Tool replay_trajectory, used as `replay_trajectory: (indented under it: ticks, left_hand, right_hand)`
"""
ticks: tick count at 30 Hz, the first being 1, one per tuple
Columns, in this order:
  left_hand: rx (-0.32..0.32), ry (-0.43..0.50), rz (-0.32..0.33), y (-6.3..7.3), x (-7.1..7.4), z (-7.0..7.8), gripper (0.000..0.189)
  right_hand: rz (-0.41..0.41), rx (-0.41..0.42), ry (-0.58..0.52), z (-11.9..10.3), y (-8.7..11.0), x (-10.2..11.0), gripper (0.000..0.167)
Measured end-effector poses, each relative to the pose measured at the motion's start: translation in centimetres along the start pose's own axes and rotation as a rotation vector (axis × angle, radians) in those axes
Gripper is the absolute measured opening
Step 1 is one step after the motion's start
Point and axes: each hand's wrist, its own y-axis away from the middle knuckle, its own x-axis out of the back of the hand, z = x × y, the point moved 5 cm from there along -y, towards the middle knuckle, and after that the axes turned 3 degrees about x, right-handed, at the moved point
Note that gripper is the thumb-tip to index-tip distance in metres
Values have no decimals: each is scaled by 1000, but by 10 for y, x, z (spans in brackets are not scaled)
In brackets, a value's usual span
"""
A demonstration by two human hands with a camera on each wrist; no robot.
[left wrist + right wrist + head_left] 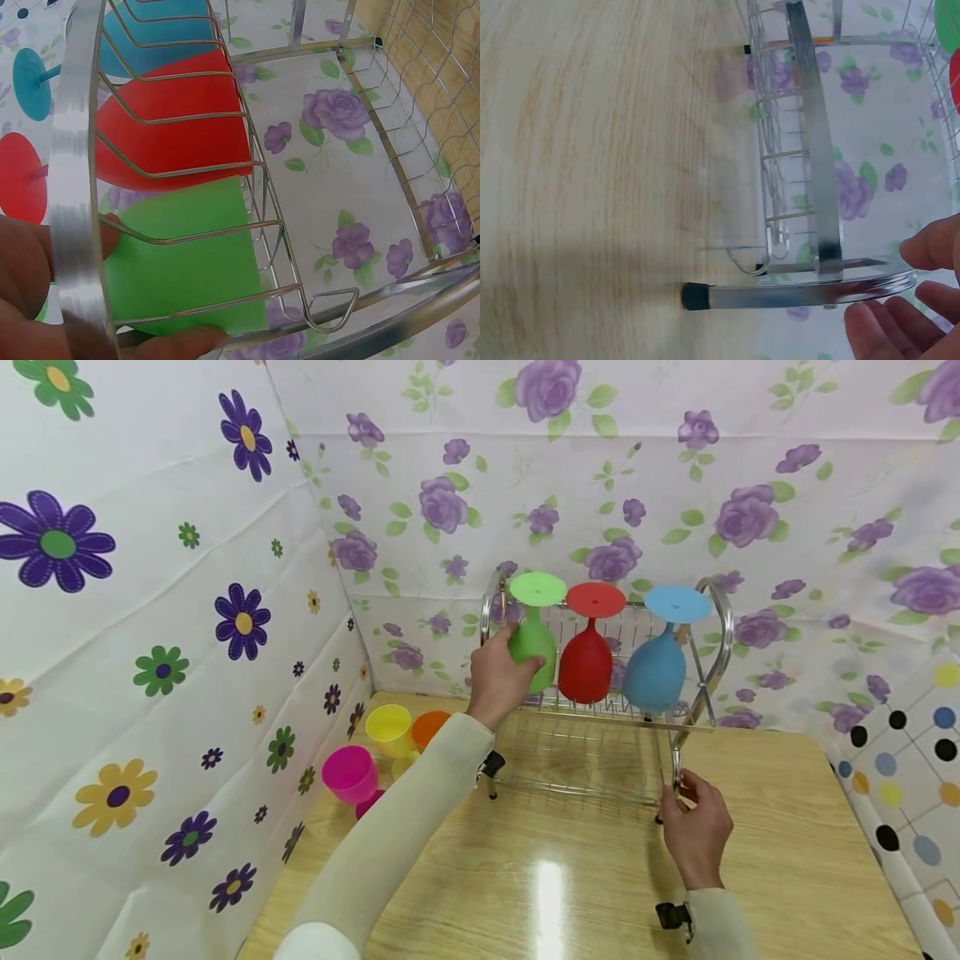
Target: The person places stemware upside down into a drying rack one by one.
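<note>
A two-tier metal dish rack (723, 647) stands against the back wall. Upside down on its upper tier are a green goblet (535, 639), a red goblet (587, 664) and a blue goblet (654, 672), left to right. My left hand (497, 677) grips the green goblet by its bowl, thumb in front. In the left wrist view, the green bowl (187, 259) lies among the rack's wires, the fingers partly hidden behind a metal bar. At the rack's lower right, my right hand (697, 827) pinches the side frame (802, 294), thumb on one side and fingers on the other.
On the table at left, partly hidden by my left sleeve, are a magenta cup (350, 774), a yellow cup (388, 731) and an orange cup (430, 727). Flowered sheets (442, 502) hang behind and at left; a dotted sheet (900, 777) is at right.
</note>
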Motion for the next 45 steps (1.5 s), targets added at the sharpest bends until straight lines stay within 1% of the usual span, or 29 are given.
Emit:
replay_trajectory:
  ticks: [7, 11, 17, 21, 26, 28, 31, 35, 37, 39, 42, 45]
  left_hand:
    - [32, -6, -23, -4, -9, -1, 68]
    - [45, -29, -27, -5, -10, -1, 68]
    - [58, -34, -40, -5, -12, 0, 70]
    - [45, -41, -34, -5, -12, 0, 71]
    - [6, -59, -20, -3, -9, 2, 72]
    - [1, -64, -21, -1, -7, 4, 73]
    - [-4, -71, -21, 5, -1, 7, 73]
    - [-15, -45, -25, 20, 16, 10, 72]
    - [-25, 6, -28, 28, 25, 10, 70]
    - [-33, 77, -26, 36, 34, 8, 67]
    - [-52, 166, -8, 47, 48, 5, 62]
    - [-68, 231, 16, 58, 60, 2, 60]
  right_hand:
    - [27, 6, 8, 9, -2, -2, 37]
    - [41, 8, 16, 9, -3, -1, 36]
    - [70, -9, 32, 9, -6, 2, 34]
    - [92, -1, 42, 11, -6, 3, 34]
    - [93, 4, 53, 12, -7, 2, 33]
    - [92, 2, 63, 12, -7, 2, 34]
    - [87, -1, 71, 12, -7, 1, 33]
    - [85, 6, 72, 10, -6, 0, 32]
    - [86, 12, 73, 10, -6, 1, 32]
    - [87, 17, 75, 9, -7, 1, 32]
    - [84, 17, 80, 10, -7, 1, 32]
    - [81, 8, 78, 11, -6, 2, 32]
